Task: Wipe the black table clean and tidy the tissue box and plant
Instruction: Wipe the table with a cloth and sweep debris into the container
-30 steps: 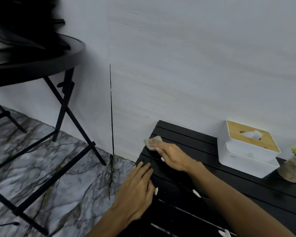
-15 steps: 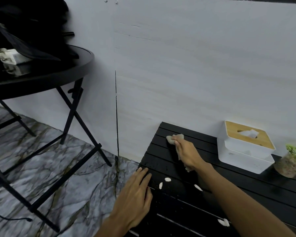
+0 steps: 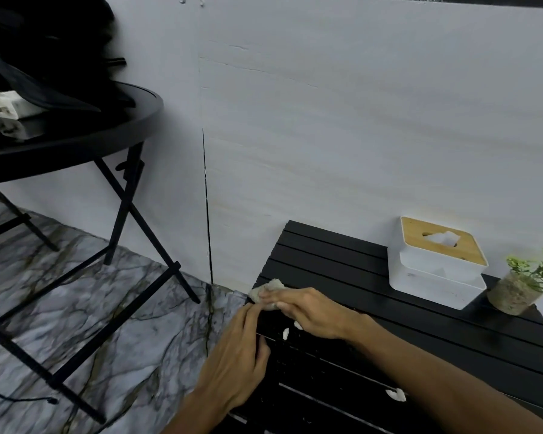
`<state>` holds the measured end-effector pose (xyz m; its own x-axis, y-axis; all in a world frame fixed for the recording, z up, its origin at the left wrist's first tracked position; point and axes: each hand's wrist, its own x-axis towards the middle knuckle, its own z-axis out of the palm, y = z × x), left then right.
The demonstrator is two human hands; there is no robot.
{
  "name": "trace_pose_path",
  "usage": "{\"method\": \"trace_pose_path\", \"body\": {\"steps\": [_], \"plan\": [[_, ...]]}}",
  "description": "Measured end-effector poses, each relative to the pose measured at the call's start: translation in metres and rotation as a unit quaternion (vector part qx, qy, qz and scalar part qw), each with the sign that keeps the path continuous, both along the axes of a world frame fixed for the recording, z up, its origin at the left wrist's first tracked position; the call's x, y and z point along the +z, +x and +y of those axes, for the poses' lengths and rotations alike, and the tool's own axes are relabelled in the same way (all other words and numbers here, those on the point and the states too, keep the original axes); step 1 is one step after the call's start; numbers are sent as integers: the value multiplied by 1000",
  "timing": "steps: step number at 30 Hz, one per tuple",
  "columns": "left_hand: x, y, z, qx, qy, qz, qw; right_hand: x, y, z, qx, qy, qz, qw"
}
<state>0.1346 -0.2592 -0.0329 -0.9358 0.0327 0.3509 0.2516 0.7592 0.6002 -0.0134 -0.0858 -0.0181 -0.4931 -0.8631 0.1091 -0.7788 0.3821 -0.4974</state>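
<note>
While the right hand (image 3: 308,310) pins a crumpled beige wipe (image 3: 267,292) against the left edge of the black table (image 3: 342,255), fingers closed on it, the left hand (image 3: 239,361) lies flat on the same corner, fingers straight, gripping nothing; its fingertips touch the wipe hand.

Head view, progress: wiping looks partway. The far slats near the wall look clean. White scraps (image 3: 285,333) sit just beside the right hand, and another scrap (image 3: 395,394) lies nearer the camera, so the near slats are left. The tissue box (image 3: 436,264), white with a wooden lid and a tissue poking out, sits at the back against the wall. The plant (image 3: 524,283) stands just right of it, in a small round pot. Neither looks tidied yet, by my read; the spot under them probably needs a pass too.

Surface and room: slatted top, gaps could trap crumbs. Plain pale wall behind, grey marbled floor (image 3: 76,324) to the left. A round black folding table (image 3: 76,136) stands well apart at left, dark blurred stuff on top, can't identify it.
</note>
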Motion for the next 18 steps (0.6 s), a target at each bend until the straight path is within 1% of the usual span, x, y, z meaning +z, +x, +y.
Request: {"method": "trace_pose_path", "body": {"steps": [2, 5, 7, 9, 11, 13, 16, 18], "plan": [[-1, 1, 0, 4, -15, 2, 1000, 5, -1, 8, -38, -34, -18, 999], [-3, 1, 0, 17, -32, -2, 999, 9, -25, 17, -177, -100, -15, 979], [-2, 0, 0, 20, -38, -3, 999, 13, -43, 14, -268, -103, -19, 958], [-3, 0, 0, 19, -45, -3, 999, 9, -53, -1, -323, -63, -17, 944], [-4, -1, 0, 18, -51, -7, 999, 3, -51, -22, -318, -27, 23, 947], [-7, -2, 1, 21, -53, -7, 998, 0, -47, -41, -277, -12, 25, 960], [-8, -2, 1, 20, -36, -2, 999, 0, -38, -53, -172, 20, 2, 985], [-7, -1, 2, 18, -31, 7, 999, -1, -28, -48, -102, 24, -2, 994]]}}
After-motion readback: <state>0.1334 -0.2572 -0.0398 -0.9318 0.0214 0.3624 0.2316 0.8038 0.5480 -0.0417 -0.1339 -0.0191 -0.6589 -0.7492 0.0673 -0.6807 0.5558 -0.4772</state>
